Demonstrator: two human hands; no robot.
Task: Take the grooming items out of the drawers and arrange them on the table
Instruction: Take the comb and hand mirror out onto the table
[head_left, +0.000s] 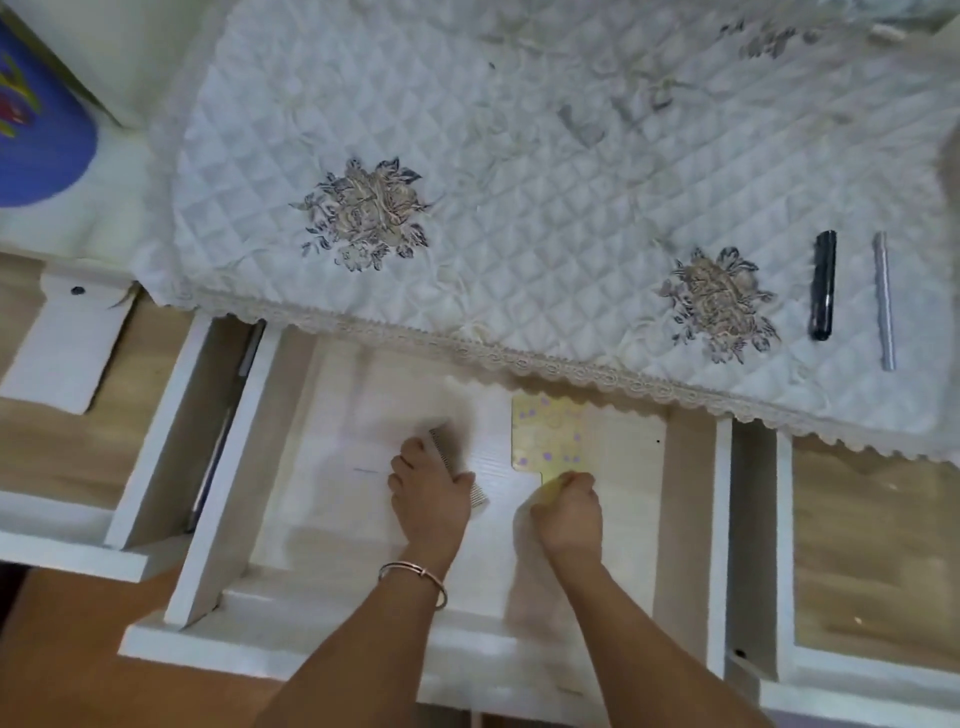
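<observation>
White quilted cloth (519, 218), sewn with flower sprays and edged in lace, covers the table across the twelve o'clock half of my view; out at three o'clock on it a black tube (823, 286) and a silver stick (884, 301) lie side by side, near but not touching, each running roughly twelve to six; at ten o'clock a blue object (41, 135) sits blurred at the frame's edge, and I cannot tell what it is.

Below the lace, the middle drawer (332, 499) stands pulled out toward me, and both my arms reach into it from six o'clock; my left hand (431, 499), a thin bracelet (413, 574) on its wrist, is curled round a grey fine-toothed comb (445, 451), whose ends stick out at eleven and four o'clock of my fist; whether the comb is off the drawer floor I cannot tell.

Just at three o'clock of it my right hand (569, 514) is closed in a fist round the short handle of a yellow paddle (548, 436) dotted with purple; its flat square face points toward twelve o'clock, low over the pale drawer bottom; motion blur softens both hands.
</observation>
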